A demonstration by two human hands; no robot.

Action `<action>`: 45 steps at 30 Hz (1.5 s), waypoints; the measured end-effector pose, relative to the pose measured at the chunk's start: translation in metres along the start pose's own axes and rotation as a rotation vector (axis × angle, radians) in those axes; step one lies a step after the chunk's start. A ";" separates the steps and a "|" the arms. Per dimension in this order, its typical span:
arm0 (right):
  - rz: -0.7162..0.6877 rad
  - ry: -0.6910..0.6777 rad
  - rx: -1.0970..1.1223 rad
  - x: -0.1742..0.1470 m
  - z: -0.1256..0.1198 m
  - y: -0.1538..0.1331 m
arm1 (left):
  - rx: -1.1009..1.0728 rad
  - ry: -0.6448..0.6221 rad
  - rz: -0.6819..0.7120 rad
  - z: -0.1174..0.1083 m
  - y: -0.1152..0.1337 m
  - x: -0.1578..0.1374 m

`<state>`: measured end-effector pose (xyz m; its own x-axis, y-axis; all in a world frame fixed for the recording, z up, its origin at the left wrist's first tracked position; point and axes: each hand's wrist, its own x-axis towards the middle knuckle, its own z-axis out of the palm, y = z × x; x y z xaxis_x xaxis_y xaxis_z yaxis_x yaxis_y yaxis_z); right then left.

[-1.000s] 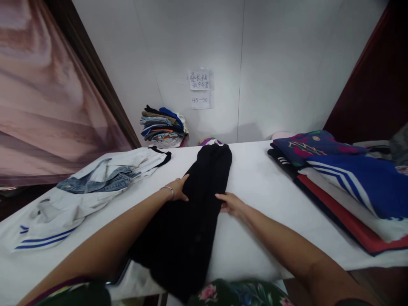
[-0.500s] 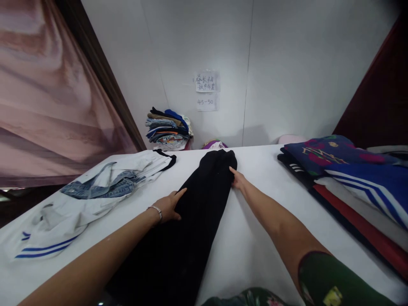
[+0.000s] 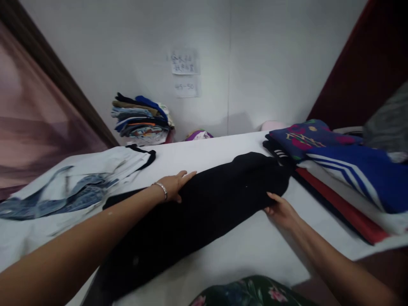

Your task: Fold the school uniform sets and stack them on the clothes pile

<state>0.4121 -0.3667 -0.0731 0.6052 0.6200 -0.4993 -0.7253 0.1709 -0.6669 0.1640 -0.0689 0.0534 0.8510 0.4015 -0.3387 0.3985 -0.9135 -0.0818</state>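
Observation:
A long, folded black garment lies slantwise over the table, its right end reaching the clothes pile; what kind of garment it is cannot be made out. My right hand pinches its near edge close to that end, thumb on top and the other fingers partly under the cloth. On the far edge, left of the middle, rests my left hand, a bracelet at the wrist. Its fingers are spread and stretched along the fabric. The garment's lower left end is dark and blurred.
White clothing with denim spreads over the left of the white table. A folded clothes pile stands at right. Another folded stack sits at the back left, near wall paper signs.
The black garment's far end has swung right and nearer, with my right hand on its edge. It now lies more crosswise. The view has shifted right.

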 end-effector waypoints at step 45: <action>-0.598 -0.475 -2.228 0.033 -0.012 -0.112 | -0.200 0.307 0.197 0.086 0.068 -0.001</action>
<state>0.5171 -0.3747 -0.0218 0.2091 0.9569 -0.2015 0.9589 -0.2411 -0.1496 0.1608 -0.1367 -0.0321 0.9681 0.2485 -0.0320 0.2504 -0.9564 0.1503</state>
